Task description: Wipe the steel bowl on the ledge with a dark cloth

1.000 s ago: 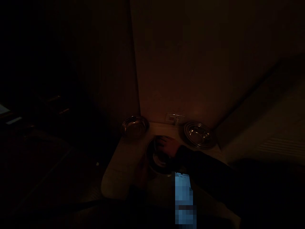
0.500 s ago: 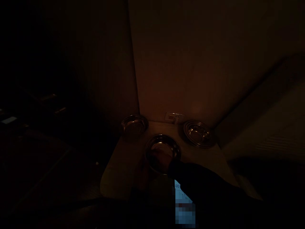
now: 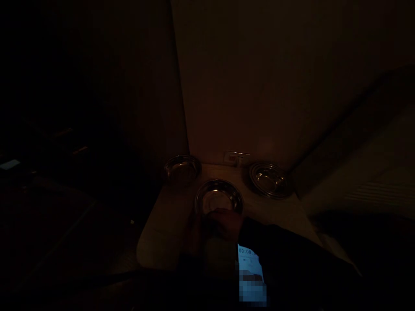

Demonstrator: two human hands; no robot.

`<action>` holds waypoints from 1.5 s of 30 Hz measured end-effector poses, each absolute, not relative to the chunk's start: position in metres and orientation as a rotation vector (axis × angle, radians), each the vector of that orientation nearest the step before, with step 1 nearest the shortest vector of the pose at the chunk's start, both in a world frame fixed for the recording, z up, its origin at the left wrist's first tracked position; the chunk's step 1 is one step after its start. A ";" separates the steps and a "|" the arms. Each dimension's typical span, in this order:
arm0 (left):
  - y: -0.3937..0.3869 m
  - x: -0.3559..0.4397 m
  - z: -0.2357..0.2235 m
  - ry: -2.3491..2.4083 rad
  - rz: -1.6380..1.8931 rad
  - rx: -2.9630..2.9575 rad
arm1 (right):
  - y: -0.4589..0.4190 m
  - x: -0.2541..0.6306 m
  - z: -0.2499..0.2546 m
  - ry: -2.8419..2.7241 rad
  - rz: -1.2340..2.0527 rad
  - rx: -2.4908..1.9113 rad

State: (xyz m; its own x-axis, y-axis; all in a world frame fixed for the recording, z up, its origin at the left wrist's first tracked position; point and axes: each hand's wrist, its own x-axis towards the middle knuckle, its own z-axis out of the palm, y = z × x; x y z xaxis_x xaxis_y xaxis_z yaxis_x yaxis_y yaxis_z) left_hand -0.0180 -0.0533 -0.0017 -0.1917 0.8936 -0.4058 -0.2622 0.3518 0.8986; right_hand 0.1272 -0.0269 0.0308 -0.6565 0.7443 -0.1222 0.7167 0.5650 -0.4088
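Observation:
A round, shiny metal bowl (image 3: 215, 183) stands on the small table in front of me. My right hand (image 3: 228, 222), in a dark sleeve, is over the bowl's near rim with its fingers bent down to the left. Whatever those fingers hold is lost in the dark. My left hand (image 3: 193, 233) is a dim shape at the near left of the bowl; its fingers do not show clearly. Below my right wrist glows the lit screen (image 3: 249, 255) of a device, partly pixelated, with timer digits on it.
At the back left corner of the pale table (image 3: 158, 233) sits another metal bowl (image 3: 182, 168). Several nested metal bowls (image 3: 268, 180) stand at the back right. A wall socket (image 3: 236, 157) with a plug is behind them. Deep darkness covers the left side.
My right hand has drawn back toward me, from inside the middle bowl to over its near rim. More of the bowl's inside and of the lit screen now shows.

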 end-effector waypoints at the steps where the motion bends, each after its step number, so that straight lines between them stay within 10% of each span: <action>1: -0.054 -0.016 -0.001 1.387 1.157 0.624 | -0.026 0.138 0.037 -2.829 0.605 -1.291; 9: -0.057 -0.010 0.008 1.454 1.107 0.666 | 0.025 0.166 0.059 -3.013 -0.081 -1.451; 17: -0.057 -0.010 0.006 1.575 1.105 0.830 | -0.012 0.128 0.016 -2.828 0.557 -1.346; 29: -0.052 -0.004 0.011 1.499 1.142 0.646 | 0.018 0.157 0.047 -2.810 0.511 -1.599; 45: -0.069 -0.031 0.032 1.069 1.274 0.574 | -0.005 0.136 0.056 -1.339 1.111 -1.180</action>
